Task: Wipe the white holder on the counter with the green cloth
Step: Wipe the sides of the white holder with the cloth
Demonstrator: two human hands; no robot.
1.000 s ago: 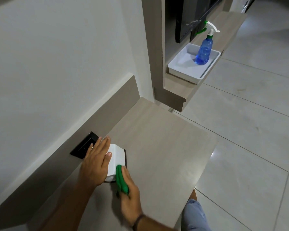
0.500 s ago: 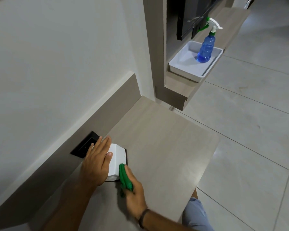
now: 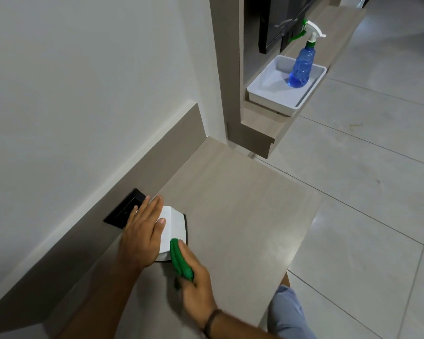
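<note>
**Green cloth on the near edge of the white holder**

So the white holder [image 3: 173, 226] is sitting on the tabletop [image 3: 242, 216], close to the back panel and just beside a black wall socket [image 3: 124, 211]. It looks like it has a thin dark base or edge showing along its right side, can't really tell what that part is.

Left hand [image 3: 142, 237] is laid flat on top of the holder, fingers spread out and straight, palm down, covering the left half of it. Not curled around anything, just pressing down.

Right hand [image 3: 195, 281] is closed around the green cloth [image 3: 180, 260], which is bunched up into a roll. The front end of the cloth is touching the holder's near right corner. There's a dark band on that wrist.

Further back, on a separate lower shelf [image 3: 262, 123], there's a white tray [image 3: 267, 90] with a blue spray bottle [image 3: 301, 67] standing upright inside it, well apart from the holder. Grey tiled floor [image 3: 365, 192] off to the right, and a bit of light blue clothing at the bottom edge.
</note>
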